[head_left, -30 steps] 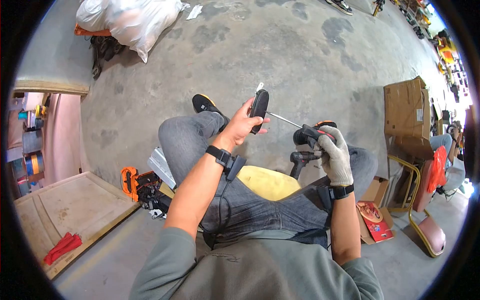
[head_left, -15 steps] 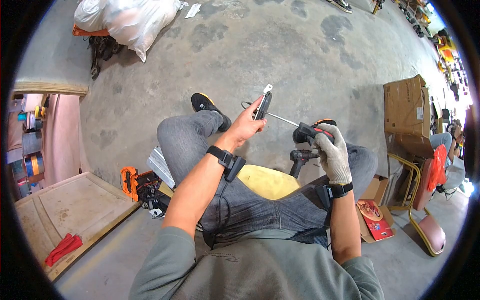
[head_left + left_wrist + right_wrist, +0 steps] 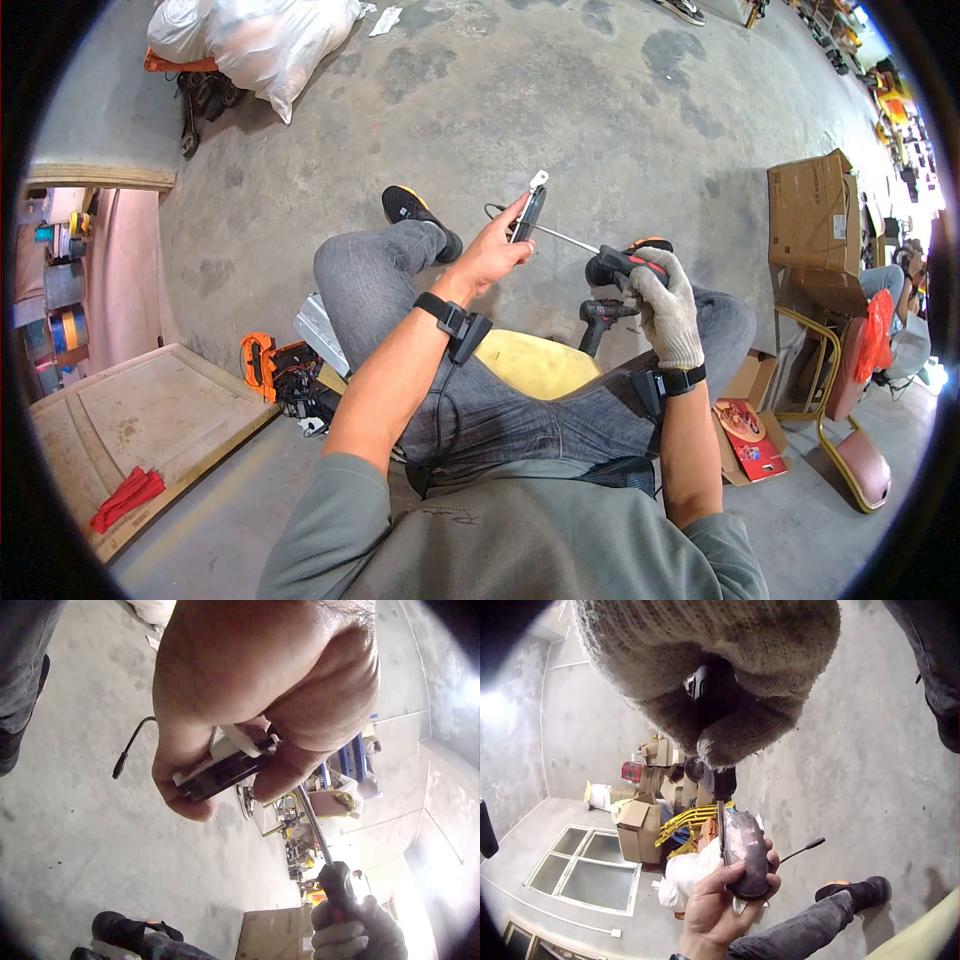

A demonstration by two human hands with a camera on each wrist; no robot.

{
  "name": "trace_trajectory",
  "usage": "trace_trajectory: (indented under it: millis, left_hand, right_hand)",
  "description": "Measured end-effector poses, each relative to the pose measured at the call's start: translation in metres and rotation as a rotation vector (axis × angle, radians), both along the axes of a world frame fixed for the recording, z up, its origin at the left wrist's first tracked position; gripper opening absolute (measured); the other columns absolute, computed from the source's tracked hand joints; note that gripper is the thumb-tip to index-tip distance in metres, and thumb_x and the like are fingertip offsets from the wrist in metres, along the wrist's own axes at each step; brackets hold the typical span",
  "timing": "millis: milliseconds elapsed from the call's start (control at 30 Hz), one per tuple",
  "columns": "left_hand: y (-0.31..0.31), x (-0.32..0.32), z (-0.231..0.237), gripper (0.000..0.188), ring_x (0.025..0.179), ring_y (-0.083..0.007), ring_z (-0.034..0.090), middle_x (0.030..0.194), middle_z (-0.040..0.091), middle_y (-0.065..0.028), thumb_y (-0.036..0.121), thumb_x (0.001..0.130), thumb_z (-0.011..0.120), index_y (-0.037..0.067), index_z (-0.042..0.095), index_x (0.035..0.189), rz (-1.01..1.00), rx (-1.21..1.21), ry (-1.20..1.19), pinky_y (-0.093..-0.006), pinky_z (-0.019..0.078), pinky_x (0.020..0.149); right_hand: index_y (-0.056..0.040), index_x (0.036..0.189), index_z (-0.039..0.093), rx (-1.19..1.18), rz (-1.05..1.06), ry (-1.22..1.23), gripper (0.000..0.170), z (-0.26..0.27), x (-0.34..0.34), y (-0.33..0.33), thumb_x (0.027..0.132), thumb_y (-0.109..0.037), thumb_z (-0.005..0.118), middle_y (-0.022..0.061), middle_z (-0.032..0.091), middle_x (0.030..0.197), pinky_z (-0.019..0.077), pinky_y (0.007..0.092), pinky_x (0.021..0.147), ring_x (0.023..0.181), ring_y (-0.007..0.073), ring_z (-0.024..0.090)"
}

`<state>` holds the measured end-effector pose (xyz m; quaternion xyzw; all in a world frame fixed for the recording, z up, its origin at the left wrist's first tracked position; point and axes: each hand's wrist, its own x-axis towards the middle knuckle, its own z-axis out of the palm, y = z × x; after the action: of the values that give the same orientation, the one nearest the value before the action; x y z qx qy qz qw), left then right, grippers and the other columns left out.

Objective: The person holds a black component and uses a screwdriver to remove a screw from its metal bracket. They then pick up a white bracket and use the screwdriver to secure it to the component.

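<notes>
My bare left hand point(image 3: 490, 252) pinches a flat black oval device point(image 3: 528, 215) with a pale edge and a white tab at its far end. A short black cable point(image 3: 131, 746) sticks out from it, and the right wrist view shows its glossy rounded face. My right hand point(image 3: 668, 315), in a knitted glove, grips a black-and-red driver point(image 3: 612, 268) with a long thin metal bit point(image 3: 568, 239). In the head view the bit's tip meets the device's edge beside my left fingers. In the left wrist view my left thumb hides the tip.
A black drill point(image 3: 602, 318) lies between my legs, near a yellow seat point(image 3: 535, 365). Orange and black tools point(image 3: 280, 375) lie by my left leg. A large cardboard box point(image 3: 812, 220) and a chair point(image 3: 862, 470) stand to the right. White sacks point(image 3: 275, 50) are at the back left.
My left hand has turned the device from its broad black face towards its narrow edge, bringing the cable into view. The right hand and driver have shifted only slightly.
</notes>
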<state>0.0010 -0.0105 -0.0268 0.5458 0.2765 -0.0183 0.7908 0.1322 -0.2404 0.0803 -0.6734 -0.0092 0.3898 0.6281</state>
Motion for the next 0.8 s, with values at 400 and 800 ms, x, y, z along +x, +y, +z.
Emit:
trace_trajectory:
  millis: [400,800]
  left_hand:
    - [-0.005,0.001,-0.006,0.082,0.081,-0.0109,0.054,0.102,0.06,-0.0055,-0.003,0.088,0.062,0.018,0.026,0.159,0.0,0.129,0.0,-0.028,0.0488,0.073]
    - [-0.005,0.0,-0.003,0.082,0.081,-0.0108,0.053,0.101,0.059,-0.0042,-0.003,0.089,0.061,0.018,0.024,0.16,0.005,0.071,-0.019,-0.0276,0.0474,0.072]
  right_hand:
    - [0.001,0.121,0.053,-0.069,0.027,-0.039,0.032,0.005,-0.002,0.003,0.093,-0.01,0.063,0.0113,0.063,0.097,0.0532,0.0247,0.063,0.075,0.013,0.063]
    - [-0.0017,0.128,0.049,-0.218,0.128,-0.089,0.042,0.003,-0.002,0.001,0.093,-0.021,0.061,0.0103,0.064,0.094,0.0507,0.0279,0.068,0.077,0.0134,0.061]
